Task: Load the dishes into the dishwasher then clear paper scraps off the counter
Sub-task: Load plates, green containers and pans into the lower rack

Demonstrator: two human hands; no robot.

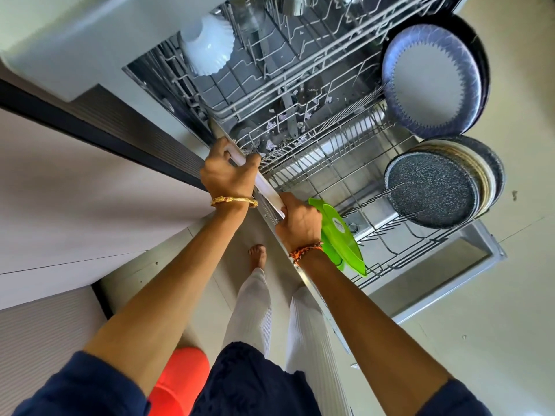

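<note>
Dishwasher rack (330, 163) over pale floor (480, 340)

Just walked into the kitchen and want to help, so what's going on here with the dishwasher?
A person stands over the open dishwasher, with both hands, the left hand and the right hand, gripping the white front bar of the pulled-out lower rack. That rack already holds a speckled dark plate, a blue-rimmed plate and a green plate standing on edge. A white fluted bowl sits in the upper rack. Small paper scraps lie on the dishwasher floor.
</note>
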